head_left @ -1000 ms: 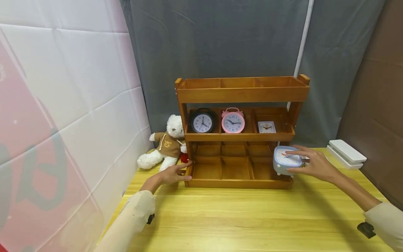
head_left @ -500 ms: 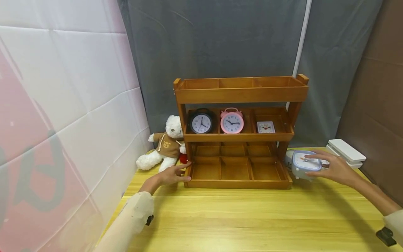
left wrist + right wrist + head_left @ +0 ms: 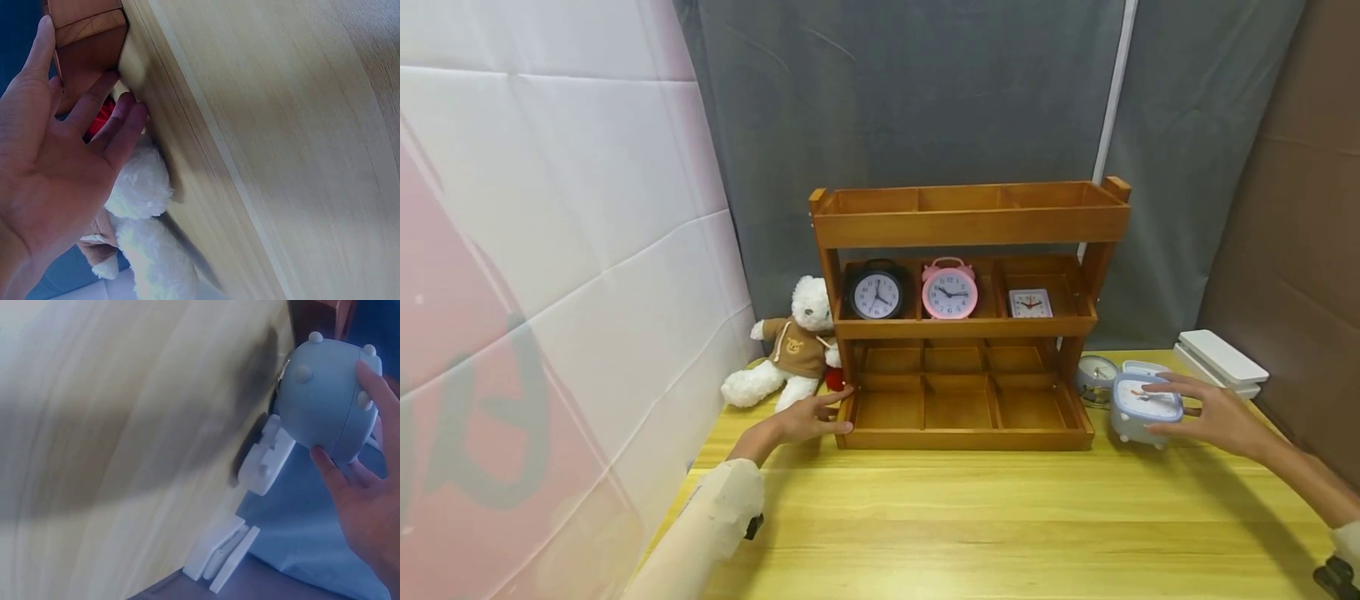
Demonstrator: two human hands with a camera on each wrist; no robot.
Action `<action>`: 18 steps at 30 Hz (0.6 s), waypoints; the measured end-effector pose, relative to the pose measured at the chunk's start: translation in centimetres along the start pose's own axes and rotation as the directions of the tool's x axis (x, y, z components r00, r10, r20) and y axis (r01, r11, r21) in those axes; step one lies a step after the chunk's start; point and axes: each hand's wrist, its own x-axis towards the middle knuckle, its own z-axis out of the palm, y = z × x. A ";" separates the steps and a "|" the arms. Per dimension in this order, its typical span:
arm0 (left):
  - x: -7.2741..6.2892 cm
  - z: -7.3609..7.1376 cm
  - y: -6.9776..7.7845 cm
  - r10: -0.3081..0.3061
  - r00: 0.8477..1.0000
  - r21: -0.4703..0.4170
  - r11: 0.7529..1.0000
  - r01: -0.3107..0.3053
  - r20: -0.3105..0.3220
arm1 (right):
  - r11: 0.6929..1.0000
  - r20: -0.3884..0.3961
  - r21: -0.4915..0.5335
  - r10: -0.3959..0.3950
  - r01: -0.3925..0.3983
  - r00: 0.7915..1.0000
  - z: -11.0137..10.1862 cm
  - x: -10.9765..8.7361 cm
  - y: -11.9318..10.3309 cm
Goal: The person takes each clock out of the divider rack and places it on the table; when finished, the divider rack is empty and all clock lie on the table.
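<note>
My right hand (image 3: 1225,417) holds a pale blue alarm clock (image 3: 1142,410) between thumb and fingers, right of the shelf. Its white face tilts upward in the head view. The right wrist view shows the clock's rounded back (image 3: 325,400) with small round knobs. My left hand (image 3: 801,419) touches the lower left end of the brown wooden shelf (image 3: 962,440), fingers extended and palm visible in the left wrist view. On the middle tier stand a black clock (image 3: 877,295), a pink twin-bell clock (image 3: 950,292) and a small white square clock (image 3: 1030,303).
A white teddy bear (image 3: 797,350) in a brown hoodie sits left of the shelf. Right of the shelf stand a grey round clock (image 3: 1096,377) and a pale blue-rimmed object (image 3: 1142,367), behind the held clock. A white slab-like object (image 3: 1221,360) lies farther right.
My right hand has carried the blue clock rightward, from in front of the shelf's right end to beside it, uncovering the grey round clock. The left hand stays at the shelf.
</note>
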 end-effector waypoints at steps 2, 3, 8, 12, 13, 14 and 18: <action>-0.1 0.0 0.0 0.005 1.000 -0.005 1.000 -0.005 0.002 | 1.000 0.009 0.015 0.007 -0.007 1.000 0.4 0.0 -0.2; -0.1 0.0 0.0 0.007 1.000 -0.007 1.000 -0.007 0.003 | 1.000 0.010 0.021 0.008 -0.009 1.000 0.6 0.0 -0.3; -0.2 0.0 -0.1 0.001 1.000 -0.011 1.000 -0.001 0.004 | 0.998 0.016 0.060 0.010 -0.011 1.000 1.6 0.2 -0.6; -0.1 0.0 -0.4 0.001 1.000 0.001 1.000 -0.001 -0.003 | 0.996 0.045 0.090 0.004 -0.008 0.999 2.2 0.4 -0.7; -0.1 0.0 -0.4 0.000 1.000 0.007 1.000 0.000 -0.006 | 0.995 0.054 0.096 0.006 -0.011 0.999 2.3 0.5 -0.7; -0.1 0.0 -0.5 -0.002 1.000 0.012 1.000 0.002 -0.007 | 0.995 0.065 0.102 0.010 -0.017 0.998 2.4 0.6 -0.8; -0.1 0.0 -0.4 -0.004 1.000 0.023 1.000 0.004 -0.012 | 0.993 0.108 0.112 0.031 -0.044 0.994 2.6 0.9 -1.0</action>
